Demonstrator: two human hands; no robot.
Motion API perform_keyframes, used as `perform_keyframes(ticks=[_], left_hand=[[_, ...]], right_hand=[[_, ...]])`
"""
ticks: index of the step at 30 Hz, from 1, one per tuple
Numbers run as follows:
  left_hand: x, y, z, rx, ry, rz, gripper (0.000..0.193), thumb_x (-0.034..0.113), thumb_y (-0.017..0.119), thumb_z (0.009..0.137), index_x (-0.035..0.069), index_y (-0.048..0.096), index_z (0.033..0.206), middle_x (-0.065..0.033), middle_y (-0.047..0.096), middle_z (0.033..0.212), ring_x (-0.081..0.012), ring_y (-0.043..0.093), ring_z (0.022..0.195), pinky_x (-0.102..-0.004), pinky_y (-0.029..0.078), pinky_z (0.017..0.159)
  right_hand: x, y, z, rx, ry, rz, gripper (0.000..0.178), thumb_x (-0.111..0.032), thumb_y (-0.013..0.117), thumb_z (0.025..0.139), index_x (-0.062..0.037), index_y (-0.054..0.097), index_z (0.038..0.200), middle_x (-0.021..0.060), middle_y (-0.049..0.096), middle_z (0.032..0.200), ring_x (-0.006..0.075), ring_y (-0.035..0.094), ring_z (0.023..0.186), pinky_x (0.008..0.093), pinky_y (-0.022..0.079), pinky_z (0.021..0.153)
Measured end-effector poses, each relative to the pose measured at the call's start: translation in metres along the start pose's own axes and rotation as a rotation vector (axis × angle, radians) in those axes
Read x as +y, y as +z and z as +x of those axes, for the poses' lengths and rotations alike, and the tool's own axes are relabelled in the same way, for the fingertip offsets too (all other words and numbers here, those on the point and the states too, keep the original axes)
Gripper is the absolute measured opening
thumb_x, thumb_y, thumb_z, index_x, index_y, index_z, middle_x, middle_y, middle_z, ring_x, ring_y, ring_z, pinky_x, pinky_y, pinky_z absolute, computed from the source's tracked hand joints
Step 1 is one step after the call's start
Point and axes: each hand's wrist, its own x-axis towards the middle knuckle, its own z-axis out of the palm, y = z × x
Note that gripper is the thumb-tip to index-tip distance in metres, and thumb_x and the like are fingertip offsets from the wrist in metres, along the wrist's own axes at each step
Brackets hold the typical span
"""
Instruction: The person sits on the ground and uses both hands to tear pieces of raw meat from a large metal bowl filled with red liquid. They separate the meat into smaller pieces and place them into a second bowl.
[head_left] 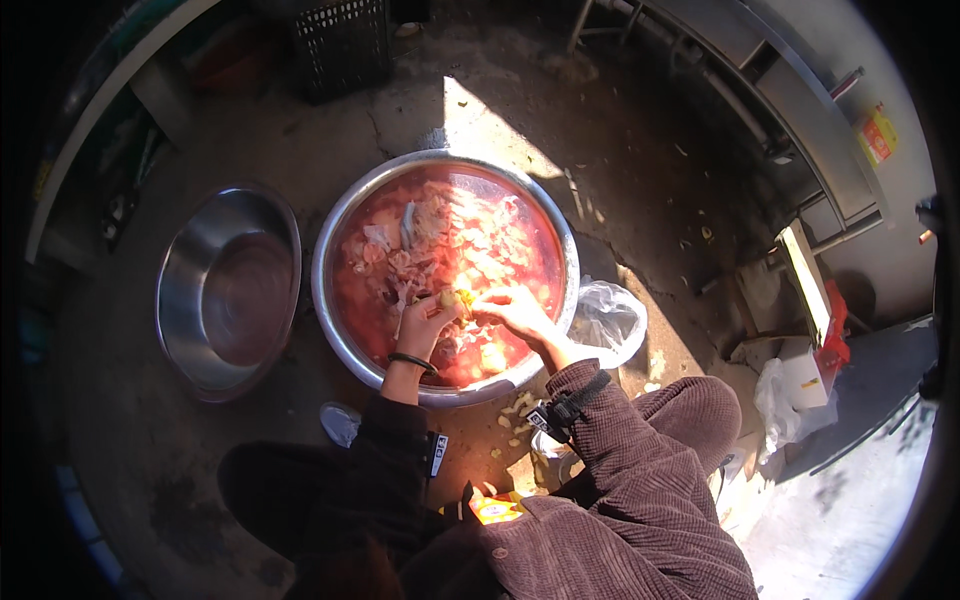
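Note:
A wide round metal basin (568, 262) stands on the floor in front of me, filled with reddish water and many pale raw meat pieces (490, 240). Over its near half, my left hand (422, 325) and my right hand (515, 310) meet at a small yellowish piece of raw meat (462, 301). The fingers of both hands are closed on it, left thumb and fingertips from one side, right fingertips from the other. Sunlight falls across the right half of the basin. A greyish-blue strip (407, 226) lies among the meat at the far left.
An oval metal tub (285, 330) sits to the left. Against the basin's right side rests a container lined with a clear plastic bag (610, 320). Pale scraps (515, 408) lie on the floor nearby. A black crate (342, 50) stands behind, and a metal table (800, 100) at right.

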Motion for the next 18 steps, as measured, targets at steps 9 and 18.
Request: perform_keyframes(ticks=[9, 18], left_hand=[[0.01, 0.008, -0.004, 0.059, 0.123, 0.228, 0.022, 0.01, 0.069, 0.085, -0.004, 0.067, 0.102, -0.0017, 0.067, 0.089, -0.0068, 0.06, 0.079, -0.0215, 0.049, 0.073], [0.015, 0.01, -0.007, 0.041, 0.159, 0.271, 0.026, 0.01, 0.071, 0.083, -0.005, 0.067, 0.105, -0.0022, 0.067, 0.09, -0.0073, 0.061, 0.081, -0.0221, 0.05, 0.074]], right_hand=[[-0.01, 0.007, -0.003, 0.095, -0.096, -0.238, 0.026, -0.021, 0.066, 0.085, 0.0024, 0.072, 0.093, 0.0104, 0.072, 0.078, 0.0132, 0.066, 0.071, 0.0271, 0.052, 0.069], [0.0, 0.004, 0.0, 0.084, -0.154, -0.194, 0.021, -0.015, 0.063, 0.085, 0.0053, 0.07, 0.088, 0.0073, 0.068, 0.073, 0.0108, 0.062, 0.066, 0.026, 0.051, 0.063]])
